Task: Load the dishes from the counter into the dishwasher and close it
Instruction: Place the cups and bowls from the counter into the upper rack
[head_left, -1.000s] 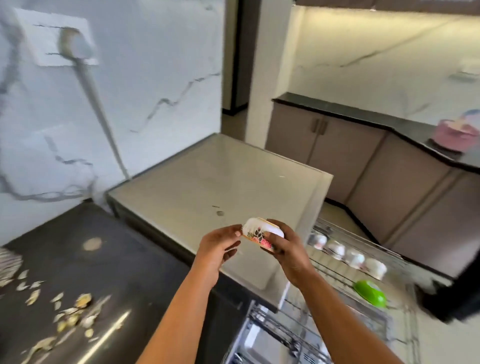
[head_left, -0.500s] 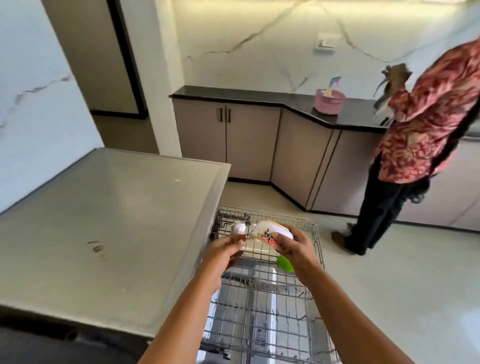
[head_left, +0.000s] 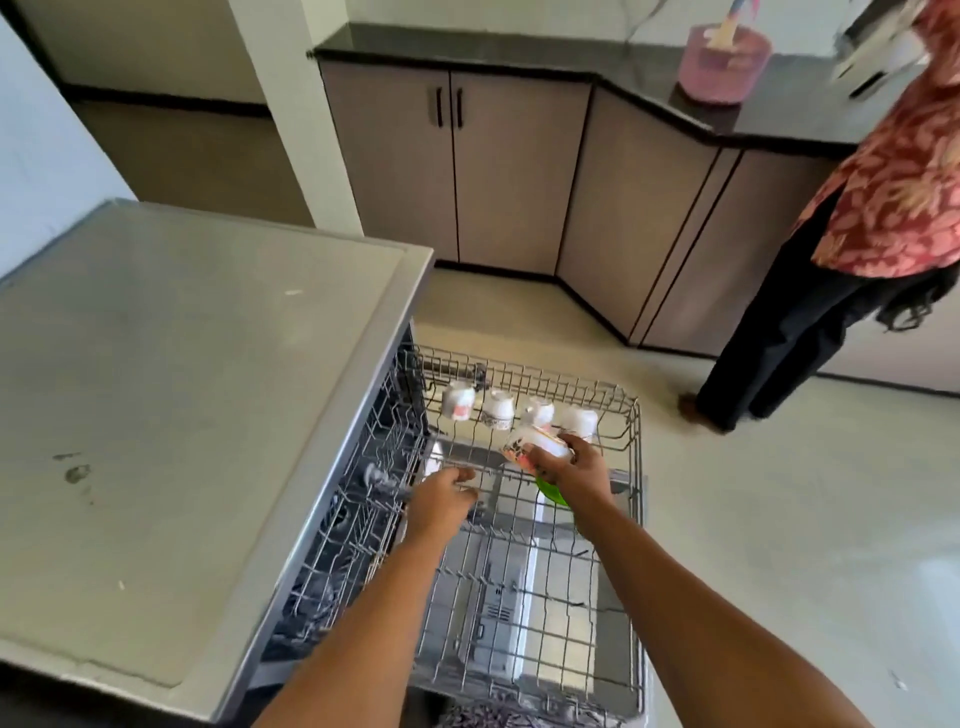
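White floral cup (head_left: 535, 448) gripped in right hand (head_left: 574, 473) over pulled-out upper rack (head_left: 631, 467), just before the cup row (head_left: 511, 410); left hand (head_left: 441, 501) loosely curled, empty, nearer me.

Head view, down over rack (head_left: 631, 467)

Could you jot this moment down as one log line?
right hand: grips floral cup over upper rack | left hand: empty | row of cups: racked
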